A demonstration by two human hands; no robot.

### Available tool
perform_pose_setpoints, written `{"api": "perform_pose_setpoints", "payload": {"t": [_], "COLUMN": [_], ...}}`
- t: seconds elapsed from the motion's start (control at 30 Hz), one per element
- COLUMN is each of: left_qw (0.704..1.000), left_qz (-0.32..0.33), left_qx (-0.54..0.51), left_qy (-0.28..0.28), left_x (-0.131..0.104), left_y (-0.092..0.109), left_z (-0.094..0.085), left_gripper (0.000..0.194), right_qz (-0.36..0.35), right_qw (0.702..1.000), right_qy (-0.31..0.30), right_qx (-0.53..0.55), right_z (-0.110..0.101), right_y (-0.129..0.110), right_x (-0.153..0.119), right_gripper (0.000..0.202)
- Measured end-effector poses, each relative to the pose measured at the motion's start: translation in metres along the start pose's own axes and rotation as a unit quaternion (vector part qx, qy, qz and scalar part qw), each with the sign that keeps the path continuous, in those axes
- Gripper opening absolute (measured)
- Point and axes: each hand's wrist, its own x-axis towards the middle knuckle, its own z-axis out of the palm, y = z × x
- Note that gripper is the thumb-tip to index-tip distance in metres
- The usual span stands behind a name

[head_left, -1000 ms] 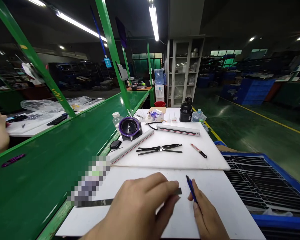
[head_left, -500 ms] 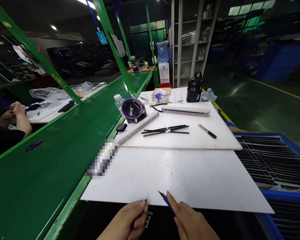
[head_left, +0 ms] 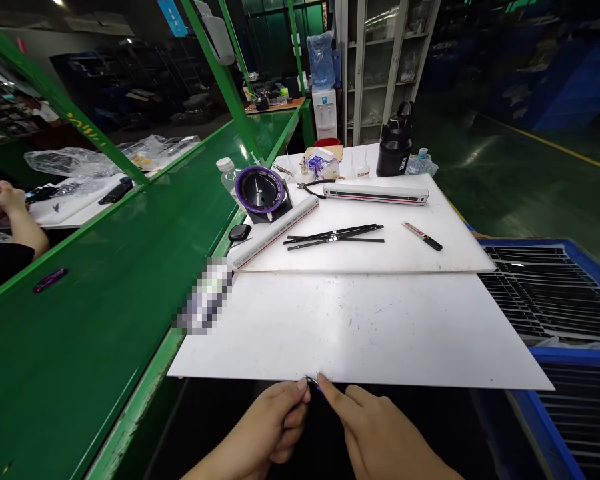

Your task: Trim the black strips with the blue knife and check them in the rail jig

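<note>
My left hand [head_left: 283, 420] is closed at the front edge of the white table, thumb pressed against the index finger. A small black piece pokes out of that pinch; most of it is hidden by the fingers. My right hand [head_left: 375, 423] grips a blue-handled craft knife [head_left: 313, 383], index finger stretched along it toward the tip. The blade meets the black piece at my left thumb, though the exact contact is too small to make out. Beyond, several thin black strips [head_left: 333, 235] lie crossed on a white foam board [head_left: 360, 260].
Also on the board lie two white model train cars [head_left: 375, 194] [head_left: 276, 233], a utility knife [head_left: 423, 236] and pliers [head_left: 313, 189]. A round purple-rimmed fan [head_left: 260, 189] stands left, a black flask [head_left: 395, 143] behind. Blue trays [head_left: 570, 352] of strips sit right. Another person's hands [head_left: 10, 198] show left.
My right hand has brought the knife leftward to the black piece in my left hand. Both hands are close together. The camera view has tilted slightly down.
</note>
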Motion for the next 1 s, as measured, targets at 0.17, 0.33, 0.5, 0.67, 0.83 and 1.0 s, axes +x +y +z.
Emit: {"api": "perform_pose_setpoints", "payload": {"t": [0.17, 0.33, 0.5, 0.67, 0.83, 1.0], "left_qw": [1.000, 1.000, 1.000, 1.000, 1.000, 1.000], "left_qz": [0.000, 0.003, 0.009, 0.010, 0.016, 0.012], "left_qx": [-0.007, -0.011, -0.013, -0.012, -0.017, -0.014], "left_qy": [-0.003, 0.003, 0.012, 0.008, 0.005, 0.004], "left_x": [0.000, 0.001, 0.000, -0.001, -0.001, 0.000], "left_y": [0.000, 0.001, 0.002, 0.002, 0.000, 0.000], "left_z": [0.002, 0.005, 0.008, 0.010, 0.008, 0.007], "left_gripper": [0.046, 0.049, 0.049, 0.048, 0.043, 0.044], "right_qz": [-0.002, -0.007, -0.043, -0.027, -0.021, -0.025], "right_qw": [1.000, 0.996, 0.990, 0.993, 0.994, 0.994], "right_qy": [-0.018, -0.028, 0.001, -0.009, -0.012, 0.000], "right_qx": [-0.024, -0.090, -0.134, -0.117, -0.106, -0.106], "right_z": [-0.005, -0.002, 0.005, -0.002, -0.006, 0.000], "right_y": [-0.002, -0.004, -0.001, -0.003, -0.006, -0.003], "right_x": [0.002, 0.001, 0.000, -0.001, -0.003, -0.004], "right_gripper": [0.081, 0.082, 0.087, 0.083, 0.081, 0.081]}}
